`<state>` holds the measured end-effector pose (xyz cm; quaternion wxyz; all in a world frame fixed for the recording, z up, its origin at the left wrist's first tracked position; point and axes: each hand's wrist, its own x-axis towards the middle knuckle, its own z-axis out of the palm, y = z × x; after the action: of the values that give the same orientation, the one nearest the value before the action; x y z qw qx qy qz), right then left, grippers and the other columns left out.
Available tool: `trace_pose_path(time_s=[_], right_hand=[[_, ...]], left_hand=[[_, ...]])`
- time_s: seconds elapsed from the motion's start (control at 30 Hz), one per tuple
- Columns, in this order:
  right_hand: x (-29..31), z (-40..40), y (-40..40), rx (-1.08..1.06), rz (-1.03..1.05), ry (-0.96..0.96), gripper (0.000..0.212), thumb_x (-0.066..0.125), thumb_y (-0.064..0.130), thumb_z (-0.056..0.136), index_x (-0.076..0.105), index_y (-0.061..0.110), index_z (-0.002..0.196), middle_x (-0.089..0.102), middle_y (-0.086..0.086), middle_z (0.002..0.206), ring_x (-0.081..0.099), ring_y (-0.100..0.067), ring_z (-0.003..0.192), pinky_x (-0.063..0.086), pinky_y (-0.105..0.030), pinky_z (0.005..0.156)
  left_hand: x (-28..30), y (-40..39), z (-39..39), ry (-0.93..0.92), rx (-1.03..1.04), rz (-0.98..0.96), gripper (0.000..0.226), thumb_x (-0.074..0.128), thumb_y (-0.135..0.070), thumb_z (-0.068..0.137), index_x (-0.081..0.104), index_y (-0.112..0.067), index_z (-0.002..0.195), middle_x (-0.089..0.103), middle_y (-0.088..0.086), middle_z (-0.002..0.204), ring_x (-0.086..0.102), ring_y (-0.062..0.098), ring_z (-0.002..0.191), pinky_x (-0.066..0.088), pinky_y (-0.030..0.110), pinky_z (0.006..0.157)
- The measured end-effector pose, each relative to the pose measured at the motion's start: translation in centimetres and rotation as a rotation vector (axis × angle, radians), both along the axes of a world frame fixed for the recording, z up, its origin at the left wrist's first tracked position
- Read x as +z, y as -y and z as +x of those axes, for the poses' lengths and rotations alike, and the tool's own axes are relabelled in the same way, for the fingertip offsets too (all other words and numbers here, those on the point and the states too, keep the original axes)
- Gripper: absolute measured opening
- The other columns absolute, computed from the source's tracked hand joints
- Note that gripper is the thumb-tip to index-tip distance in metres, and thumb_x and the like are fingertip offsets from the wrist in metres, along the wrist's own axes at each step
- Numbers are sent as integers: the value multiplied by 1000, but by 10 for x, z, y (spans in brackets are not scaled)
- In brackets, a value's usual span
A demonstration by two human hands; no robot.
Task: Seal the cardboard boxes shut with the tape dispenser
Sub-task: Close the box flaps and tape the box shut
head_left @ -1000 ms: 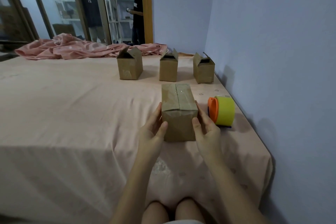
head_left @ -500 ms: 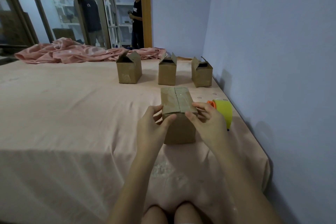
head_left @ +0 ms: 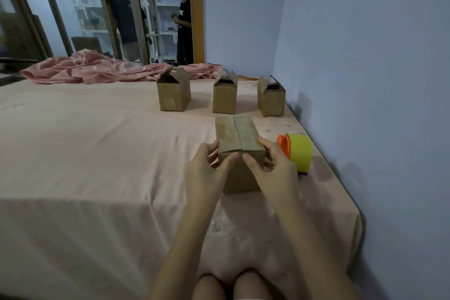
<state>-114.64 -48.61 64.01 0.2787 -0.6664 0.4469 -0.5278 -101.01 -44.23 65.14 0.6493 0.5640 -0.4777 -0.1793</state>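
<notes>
We had both hands on the nearest cardboard box (head_left: 239, 153), which stood on the pink bed (head_left: 97, 153) towards its right edge, a little back from the front edge. Its top flaps lay closed, with glossy tape over the seam. Our left hand (head_left: 207, 170) clasped the box's near left corner, thumb laid across the front face and fingers curled round the left side. Our right hand (head_left: 275, 168) grasped the near right corner the same way, thumb on the front face and fingers wrapped round the right side. The two thumb tips lay close together on the front face, just below the top edge.

The tape dispenser (head_left: 295, 152), yellow with an orange side, lay on the bed just beside the box, close against the right edge by the wall.

Three open boxes (head_left: 224, 98) stood in a row farther back, flaps up, the rightmost near the back right corner. A crumpled pink blanket (head_left: 97, 70) lay along the back edge.
</notes>
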Motion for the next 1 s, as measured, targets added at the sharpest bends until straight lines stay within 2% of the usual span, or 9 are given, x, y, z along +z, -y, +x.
trace_pose_path(time_s=[0.07, 0.2, 0.43, 0.53, 0.6, 0.7, 0.8, 0.9, 1.0], right_hand=[[1, 3, 3, -29, -22, 48, 59, 74, 39, 74, 56, 24, 128, 62, 3, 125, 57, 0, 105, 45, -3, 77], [3, -2, 7, 16, -40, 99, 44, 74, 18, 78, 62, 19, 121, 62, 3, 122, 57, 11, 98, 45, -4, 81], [6, -10, 11, 81, -84, 119, 31, 63, 8, 87, 64, 12, 118, 59, 20, 109, 54, 21, 97, 43, -4, 84], [4, -11, 8, 81, -103, 98, 31, 55, 8, 93, 62, 19, 121, 60, 24, 105, 57, 14, 98, 45, -6, 83], [2, -13, 7, 86, -68, 106, 33, 49, 11, 96, 60, 29, 122, 64, 19, 107, 58, -3, 101, 50, -16, 86], [-4, -12, 6, 154, 63, 200, 40, 40, 14, 100, 52, 44, 124, 55, 25, 119, 53, 1, 115, 45, -17, 96], [-17, -8, 9, 163, 226, 289, 44, 38, 13, 101, 36, 29, 142, 48, 15, 131, 49, -4, 120, 41, -26, 103], [-30, -10, 6, 90, 312, 106, 37, 39, 5, 97, 48, 13, 132, 58, 0, 117, 54, -15, 112, 42, -27, 92], [-35, -11, 6, 76, 335, 2, 34, 38, -3, 91, 54, 5, 120, 59, -12, 120, 55, -21, 110, 46, -32, 93]], left_hand=[[1, 1, 5, -83, -33, 8, 30, 80, -21, 74, 64, -21, 98, 69, -8, 102, 66, 1, 91, 54, 17, 73], [2, 0, 10, -224, -115, 1, 25, 76, -5, 76, 67, -11, 98, 70, 5, 107, 68, 7, 93, 53, 15, 73], [2, -1, 8, -235, -176, -45, 20, 67, -4, 84, 67, -15, 101, 71, 6, 106, 68, 13, 94, 51, 13, 71], [1, -3, 8, -212, -200, -68, 24, 64, -5, 87, 65, -23, 102, 70, 8, 106, 67, 11, 90, 49, 11, 69], [-2, -4, 9, -200, -192, -63, 27, 66, -9, 87, 64, -25, 109, 69, 3, 109, 66, 6, 95, 48, 9, 71], [-14, -2, 0, -220, -191, 28, 62, 74, -21, 80, 45, -19, 134, 58, -4, 122, 58, -2, 102, 48, 8, 73], [-25, -2, -19, -49, -95, 92, 87, 83, -46, 59, 38, -30, 131, 51, -16, 119, 52, -5, 108, 47, 12, 81], [-28, 2, -35, 42, 24, 53, 79, 81, -51, 46, 31, -53, 108, 46, -27, 103, 45, -21, 99, 41, 0, 69], [-26, 9, -43, 15, 83, 54, 84, 85, -50, 43, 27, -58, 105, 46, -22, 107, 50, -5, 104, 47, 12, 75]])
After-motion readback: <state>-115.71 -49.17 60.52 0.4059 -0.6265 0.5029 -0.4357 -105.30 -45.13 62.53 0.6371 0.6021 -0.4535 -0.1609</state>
